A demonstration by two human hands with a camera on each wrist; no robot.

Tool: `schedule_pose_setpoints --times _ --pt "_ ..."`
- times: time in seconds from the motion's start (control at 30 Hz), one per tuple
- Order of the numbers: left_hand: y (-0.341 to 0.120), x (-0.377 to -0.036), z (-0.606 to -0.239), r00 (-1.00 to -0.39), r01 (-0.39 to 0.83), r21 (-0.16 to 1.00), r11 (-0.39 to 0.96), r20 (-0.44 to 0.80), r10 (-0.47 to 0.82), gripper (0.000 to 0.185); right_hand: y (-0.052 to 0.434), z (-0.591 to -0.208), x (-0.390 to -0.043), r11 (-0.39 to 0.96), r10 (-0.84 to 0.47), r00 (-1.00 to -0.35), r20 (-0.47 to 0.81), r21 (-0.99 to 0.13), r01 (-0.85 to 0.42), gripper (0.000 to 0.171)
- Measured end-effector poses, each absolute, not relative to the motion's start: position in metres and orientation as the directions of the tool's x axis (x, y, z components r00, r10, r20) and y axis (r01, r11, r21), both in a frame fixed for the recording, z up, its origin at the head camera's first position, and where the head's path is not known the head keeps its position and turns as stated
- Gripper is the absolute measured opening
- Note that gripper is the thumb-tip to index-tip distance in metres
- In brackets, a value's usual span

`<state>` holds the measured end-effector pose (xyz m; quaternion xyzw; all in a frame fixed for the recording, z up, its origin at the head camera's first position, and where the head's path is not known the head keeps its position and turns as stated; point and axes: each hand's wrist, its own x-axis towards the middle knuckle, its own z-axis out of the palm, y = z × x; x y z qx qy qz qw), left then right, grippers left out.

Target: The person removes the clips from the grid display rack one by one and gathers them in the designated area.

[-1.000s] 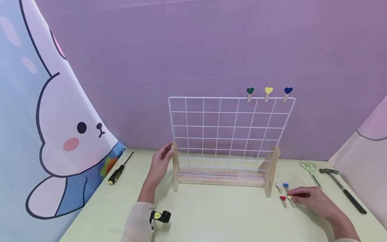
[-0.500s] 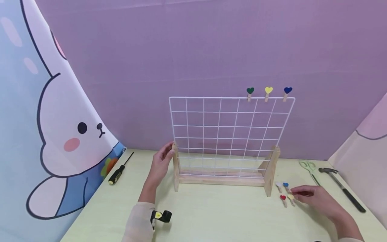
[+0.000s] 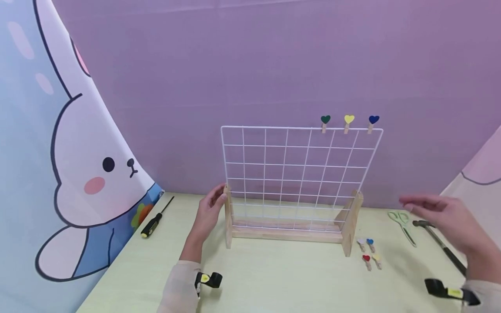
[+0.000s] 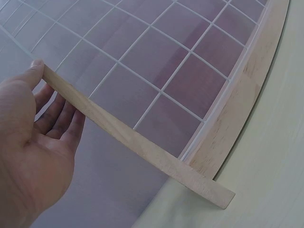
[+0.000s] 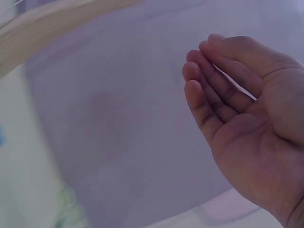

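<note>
plain matte purple backdrop wall (image 3: pixel 250 65) behind everything, pale yellow-green tabletop (image 3: pixel 282 278) underneath. light blue cartoon bunny curtain (image 3: pixel 58 174) hangs on left, pinkish-white panel (image 3: pixel 479 182) at right. soft even light

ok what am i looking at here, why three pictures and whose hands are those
These are a person's two bare hands, filmed by three cameras at once. The wide picture comes from a camera on the head, looking down at a table. The other two come from cameras strapped to each wrist, so each shows one hand up close.

On the table stands a white wire grid in a wooden stand, with three heart pegs clipped to its top edge. Four more small pegs lie to the stand's right. A screwdriver lies at the left, scissors and a hammer at the right.

The left hand rests against the stand's left post. The right hand is open in the air above the hammer, holding nothing.
</note>
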<state>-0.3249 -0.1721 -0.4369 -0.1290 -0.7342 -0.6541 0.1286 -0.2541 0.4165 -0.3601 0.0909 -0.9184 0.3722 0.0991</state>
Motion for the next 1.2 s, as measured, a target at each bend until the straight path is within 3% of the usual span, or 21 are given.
schedule_pose_setpoints --times 0.17,0.4,0.63,1.2 --pt "-0.173 -0.324 -0.437 -0.935 0.353 0.928 0.115 0.354 0.013 0.045 0.405 -0.308 -0.259 0.656 -0.073 -0.928 0.365 -0.683 -0.320 0.033" --pt "-0.173 -0.324 -0.437 -0.935 0.354 0.928 0.115 0.354 0.021 0.046 0.390 -0.264 -0.266 0.509 -0.109 -0.860 0.499 -0.715 -0.479 0.028" --pt "-0.172 -0.324 -0.437 -0.936 0.350 0.930 0.113 0.350 0.021 0.045 0.375 -0.233 -0.269 0.546 -0.078 -0.848 0.524 -0.689 -0.476 0.029" --pt "-0.172 -0.325 -0.438 -0.931 0.366 0.925 0.101 0.365 0.024 0.045 0.338 -0.183 -0.276 0.458 -0.078 -0.863 0.499 -0.751 -0.475 0.034"
